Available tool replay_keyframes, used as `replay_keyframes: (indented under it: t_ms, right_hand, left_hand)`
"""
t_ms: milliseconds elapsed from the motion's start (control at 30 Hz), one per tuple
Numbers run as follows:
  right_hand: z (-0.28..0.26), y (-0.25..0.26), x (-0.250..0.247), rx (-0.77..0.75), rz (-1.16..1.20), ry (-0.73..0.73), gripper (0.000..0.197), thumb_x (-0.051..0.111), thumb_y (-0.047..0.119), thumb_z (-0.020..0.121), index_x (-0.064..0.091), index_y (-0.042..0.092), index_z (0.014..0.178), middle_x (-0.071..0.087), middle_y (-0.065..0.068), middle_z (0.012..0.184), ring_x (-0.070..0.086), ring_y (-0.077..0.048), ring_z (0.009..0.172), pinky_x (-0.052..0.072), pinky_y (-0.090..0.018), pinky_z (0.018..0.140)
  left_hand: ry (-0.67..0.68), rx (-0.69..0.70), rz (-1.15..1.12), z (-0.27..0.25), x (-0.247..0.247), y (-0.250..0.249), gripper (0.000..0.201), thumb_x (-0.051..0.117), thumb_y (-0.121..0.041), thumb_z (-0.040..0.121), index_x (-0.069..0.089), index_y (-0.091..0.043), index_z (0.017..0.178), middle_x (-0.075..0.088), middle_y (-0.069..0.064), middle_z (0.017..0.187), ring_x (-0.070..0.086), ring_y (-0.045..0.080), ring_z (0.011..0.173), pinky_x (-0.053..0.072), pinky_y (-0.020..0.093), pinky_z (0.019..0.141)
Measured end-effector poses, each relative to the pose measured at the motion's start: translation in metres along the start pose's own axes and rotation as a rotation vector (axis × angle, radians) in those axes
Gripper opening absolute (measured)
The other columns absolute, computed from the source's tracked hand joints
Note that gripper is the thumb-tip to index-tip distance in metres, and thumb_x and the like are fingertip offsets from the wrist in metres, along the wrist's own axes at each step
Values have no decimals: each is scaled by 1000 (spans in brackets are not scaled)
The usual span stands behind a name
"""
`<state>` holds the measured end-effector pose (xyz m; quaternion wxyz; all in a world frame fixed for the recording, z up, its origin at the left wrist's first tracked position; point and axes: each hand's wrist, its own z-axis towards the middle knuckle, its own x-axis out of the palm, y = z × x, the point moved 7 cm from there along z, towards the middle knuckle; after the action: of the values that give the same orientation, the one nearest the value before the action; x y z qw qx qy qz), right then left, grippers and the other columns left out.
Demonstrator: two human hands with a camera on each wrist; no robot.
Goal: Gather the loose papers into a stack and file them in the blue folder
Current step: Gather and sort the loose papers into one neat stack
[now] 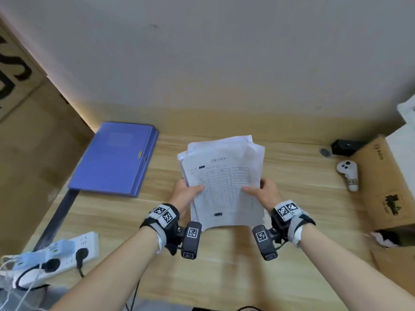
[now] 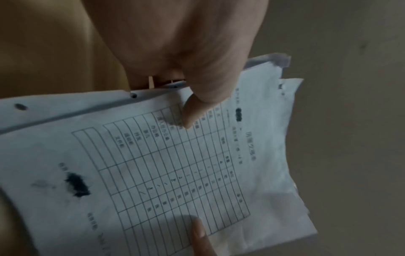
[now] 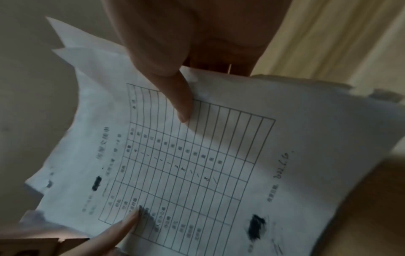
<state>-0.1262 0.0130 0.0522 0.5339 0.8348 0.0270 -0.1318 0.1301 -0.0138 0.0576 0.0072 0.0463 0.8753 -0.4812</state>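
One stack of papers, sheets unevenly aligned with corners fanned at the far end; I count it as one bundle, the sheet number I cannot tell. I see my left hand gripping its left edge and my right hand gripping its right edge, each thumb on the top sheet, the stack held above the desk. One blue folder, closed, flat on the desk, well apart to the left of the stack. One white power strip at the near left; one white controller at the right, just beside one cardboard box. The left wrist view adds punched holes along the stack's edge and a printed grid with black smudges; the right wrist view adds a handwritten note near the grid. The head view alone shows the folder.
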Motion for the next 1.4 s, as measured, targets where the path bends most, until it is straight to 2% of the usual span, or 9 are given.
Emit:
replay_keyframes:
  t_ms: [133,300,533,667,767,900,1067,1200,1400]
  right_hand:
    - [-14,39,-21,-137,60,12,26,74,3,77,69,23,94,73,-4,102,68,-15,92,54,-37,85]
    - [-34,41,-30,-194,135,30,35,79,-3,73,70,20,98,74,13,80,66,2,74,49,-12,66]
    - [-40,42,-36,-222,187,-16,28,80,13,66,73,14,93,73,7,80,65,-4,73,47,-12,64]
    - [-42,46,-42,-214,220,-87,39,82,35,67,72,15,98,73,3,86,65,-4,75,48,-13,62]
    - [-44,48,-41,-207,246,-162,40,72,53,69,72,19,89,69,6,82,60,-8,77,42,-21,68]
    - [-42,50,-39,-200,280,-227,30,61,46,87,64,21,69,61,13,71,53,-12,76,35,-29,74]
    - [-38,53,-40,-222,312,-222,25,61,39,84,62,17,71,55,6,68,49,-11,67,31,-33,71]
    - [-32,53,-43,-210,294,-217,41,64,47,79,62,6,77,64,9,80,54,-16,83,33,-33,78]
    - [-38,53,-37,-256,160,-80,58,63,61,67,69,15,101,69,6,87,60,3,70,44,-17,66]
  left_hand:
    - [29,138,-20,-13,3,-51,24,72,2,77,71,-11,97,75,4,99,71,21,93,57,30,78]
    - [195,304,100,-30,23,-61,39,77,1,75,67,-15,109,69,-1,102,63,8,88,50,11,68]
    - [207,328,48,-33,37,-63,32,83,-20,73,70,-16,103,72,2,99,64,12,87,49,18,70]
    - [79,402,32,-31,34,-73,24,75,-32,82,71,-13,97,71,-3,95,62,7,86,44,21,73]
    - [47,384,-38,-30,37,-70,38,63,-40,90,69,-2,88,65,1,81,57,14,78,41,25,72]
    - [5,397,-41,-29,40,-70,35,57,-31,92,69,-1,82,64,4,81,55,17,80,40,30,73]
    - [46,398,-72,-31,42,-73,35,60,-36,89,69,-2,88,65,2,85,57,12,77,44,24,68]
    - [134,443,36,-29,40,-70,34,79,-35,76,67,-21,106,70,-6,102,64,4,89,50,18,74]
    - [221,398,100,-16,33,-53,22,80,-5,76,70,0,95,72,3,87,65,-2,73,49,14,63]
